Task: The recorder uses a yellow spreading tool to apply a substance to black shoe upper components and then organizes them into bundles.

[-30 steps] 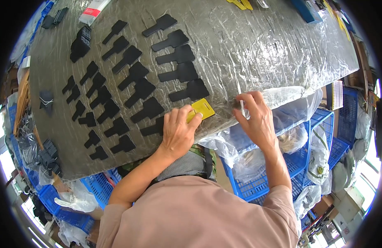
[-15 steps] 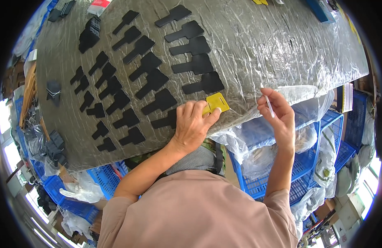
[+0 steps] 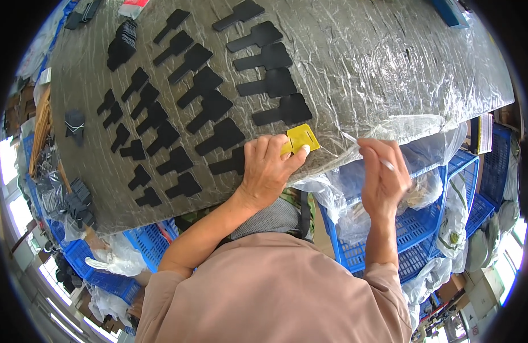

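My left hand (image 3: 267, 171) is closed on a flat yellow plate (image 3: 302, 137) with small slots, by the table's near edge. Thumb and fingers pinch its left side. A slim white pen-like stick (image 3: 350, 138) is in my right hand (image 3: 384, 180), its pointed end toward the plate but apart from it. The other end pokes out behind the fingers. Black paddle-shaped pieces (image 3: 280, 110) lie flat in rows beyond and left of my left hand. One black piece (image 3: 227, 166) runs partly under that hand, so its right end is hidden.
Crinkled clear film covers the table (image 3: 355, 68). A stack of black pieces (image 3: 122, 46) and a tied dark bundle (image 3: 75, 123) sit to the left. Blue crates (image 3: 415, 228) with plastic bags stand below the near edge. A blue box (image 3: 450, 12) is at the far right.
My right hand has come down slightly and turned, so the white stick now points left toward the yellow plate. My left hand keeps its hold on the plate, almost unmoved.
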Tool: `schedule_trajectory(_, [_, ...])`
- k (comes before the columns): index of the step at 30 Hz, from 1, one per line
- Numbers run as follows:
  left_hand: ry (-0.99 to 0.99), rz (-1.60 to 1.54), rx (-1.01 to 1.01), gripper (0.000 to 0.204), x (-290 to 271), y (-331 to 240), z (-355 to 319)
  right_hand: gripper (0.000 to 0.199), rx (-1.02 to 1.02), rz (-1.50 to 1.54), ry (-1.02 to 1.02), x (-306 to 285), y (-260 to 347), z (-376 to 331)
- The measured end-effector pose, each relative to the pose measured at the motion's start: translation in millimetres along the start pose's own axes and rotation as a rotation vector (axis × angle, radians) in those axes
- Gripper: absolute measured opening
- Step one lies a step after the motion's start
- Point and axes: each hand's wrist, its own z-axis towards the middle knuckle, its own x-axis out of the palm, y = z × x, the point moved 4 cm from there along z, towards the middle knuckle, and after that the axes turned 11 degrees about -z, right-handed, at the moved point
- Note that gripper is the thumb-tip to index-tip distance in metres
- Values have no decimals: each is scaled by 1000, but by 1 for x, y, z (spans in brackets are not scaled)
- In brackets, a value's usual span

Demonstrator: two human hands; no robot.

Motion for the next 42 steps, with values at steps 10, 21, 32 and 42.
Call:
schedule_trajectory(10, [9,-16,-7,41,-1,2,-1,7,-138,-177,-5,11,-7,7])
schedule_trajectory(21, [4,-42,-24,38,-1,2,0,3,-81,-234,110,22,-12,7])
schedule_trajectory(32, [15,-43,-26,45,-1,2,-3,6,-62,-163,132,17,-4,5])
schedule_trajectory(42, [17,-16,-11,45,0,0,-2,13,-177,-109,203,35,5,1])
